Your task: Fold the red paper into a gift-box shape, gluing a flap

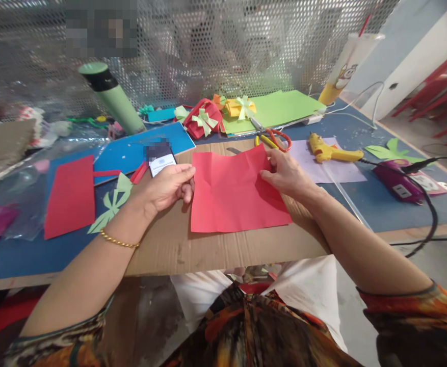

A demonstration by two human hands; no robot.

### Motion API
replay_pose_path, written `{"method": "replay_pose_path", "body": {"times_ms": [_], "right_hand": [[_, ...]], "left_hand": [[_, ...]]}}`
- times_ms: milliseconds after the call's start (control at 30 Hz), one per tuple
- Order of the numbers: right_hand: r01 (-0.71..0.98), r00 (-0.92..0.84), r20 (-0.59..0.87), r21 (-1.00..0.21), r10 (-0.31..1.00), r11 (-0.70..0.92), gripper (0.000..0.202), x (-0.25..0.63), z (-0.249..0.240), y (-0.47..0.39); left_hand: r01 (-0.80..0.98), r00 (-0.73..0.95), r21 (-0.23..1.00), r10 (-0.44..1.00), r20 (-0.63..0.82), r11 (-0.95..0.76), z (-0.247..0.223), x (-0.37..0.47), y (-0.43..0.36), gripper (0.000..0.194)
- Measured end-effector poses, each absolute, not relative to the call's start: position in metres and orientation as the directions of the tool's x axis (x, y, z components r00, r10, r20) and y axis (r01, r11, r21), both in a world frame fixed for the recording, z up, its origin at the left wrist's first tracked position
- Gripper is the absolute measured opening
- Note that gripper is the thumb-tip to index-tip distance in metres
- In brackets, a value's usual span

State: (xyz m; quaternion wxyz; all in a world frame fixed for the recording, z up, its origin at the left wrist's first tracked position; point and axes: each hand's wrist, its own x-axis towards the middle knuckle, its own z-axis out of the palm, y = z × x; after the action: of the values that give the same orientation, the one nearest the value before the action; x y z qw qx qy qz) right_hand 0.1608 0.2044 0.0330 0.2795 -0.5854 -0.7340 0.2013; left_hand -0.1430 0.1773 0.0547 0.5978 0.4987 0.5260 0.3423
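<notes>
A creased sheet of red paper (pixel 234 193) lies over a piece of cardboard (pixel 169 250) in front of me. My left hand (pixel 173 184) pinches the sheet's left edge between thumb and curled fingers. At the upper right edge, my right hand (pixel 286 172) grips the paper, its thumb on top and some fingertips hidden behind. Just beyond the sheet are scissors (pixel 279 138) with orange and yellow handles and a partly covered blade (pixel 234 150). A phone (pixel 162 158) rests beside my left hand.
Left are a red sheet (pixel 70 196), pale green paper leaves (pixel 112 206) and a tilted green bottle (pixel 112 99). Behind sit red and yellow paper shapes (pixel 204 120) and green sheets (pixel 280 107). Right are a yellow glue gun (pixel 332 152), a corded purple box (pixel 397 181) and a drink cup (pixel 347 69).
</notes>
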Motion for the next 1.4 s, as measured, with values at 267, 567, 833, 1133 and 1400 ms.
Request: {"method": "replay_pose_path", "body": {"times_ms": [267,567,833,1133,1400], "right_hand": [[0.742,-0.176,0.189,-0.620,0.966,0.257,0.052,0.163,0.028,0.208],[0.683,-0.190,0.194,-0.678,0.962,0.271,0.047,0.161,0.028,0.206],[0.692,-0.172,0.193,-0.674,0.966,0.258,0.046,0.159,0.030,0.205],[0.689,-0.163,0.209,-0.675,0.964,0.263,0.046,0.160,0.028,0.208],[0.678,-0.149,0.204,-0.691,0.967,0.250,0.049,0.159,0.029,0.207]], "left_hand": [[0.271,0.194,0.942,0.948,-0.254,0.197,0.055,-0.131,0.172,0.032],[0.346,0.037,0.924,0.982,-0.184,0.160,0.061,-0.116,0.171,0.033],[0.322,0.114,0.945,0.988,-0.102,0.060,0.057,-0.115,0.169,0.028],[0.412,0.174,0.911,0.983,-0.055,-0.023,0.067,-0.114,0.164,0.013],[0.364,0.072,0.924,0.986,-0.153,0.117,0.062,-0.121,0.165,0.032]]}}
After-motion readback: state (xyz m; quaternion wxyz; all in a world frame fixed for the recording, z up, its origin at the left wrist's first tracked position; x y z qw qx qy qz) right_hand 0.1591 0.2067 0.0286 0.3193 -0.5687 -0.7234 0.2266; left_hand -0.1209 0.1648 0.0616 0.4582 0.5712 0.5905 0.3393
